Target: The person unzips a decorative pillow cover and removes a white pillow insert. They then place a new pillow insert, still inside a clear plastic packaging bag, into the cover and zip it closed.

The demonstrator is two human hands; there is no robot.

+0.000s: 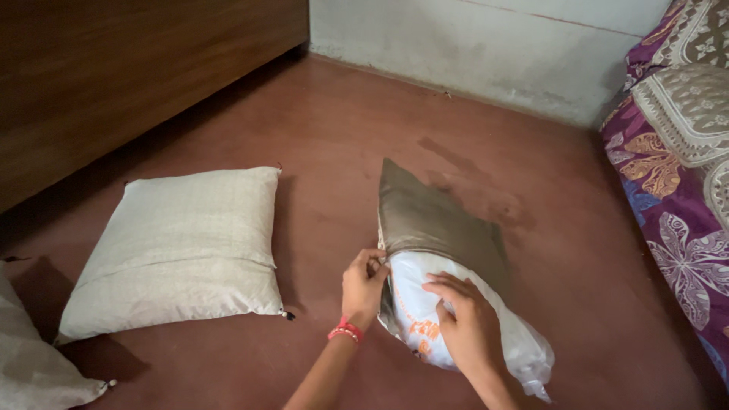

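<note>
Head view: my left hand (363, 285) pinches the grey cover's (437, 220) open edge, my right hand (469, 328) presses flat on the plastic-wrapped pillow (414, 304) to steady it mid-floor (342, 129). A finished cushion (182, 247) lies left.

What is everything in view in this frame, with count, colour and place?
Grey-brown fabric cushion cover: one, on the floor at centre, pulled partway over the insert.
White plastic-wrapped pillow insert with orange print: one, sticking out of the cover's near end.
Cream square cushion: one, flat on the floor at left.
Pale cushion corner: one, bottom-left edge.
Red-brown floor: underneath all of it.
Dark wooden panel: one, upper left.
Whitish wall: top.
Purple floral bedspread: one, right edge.
Red bracelet: one, left wrist.
Left hand: grip on the cover's edge.
Right hand: pressed on the insert.
</note>
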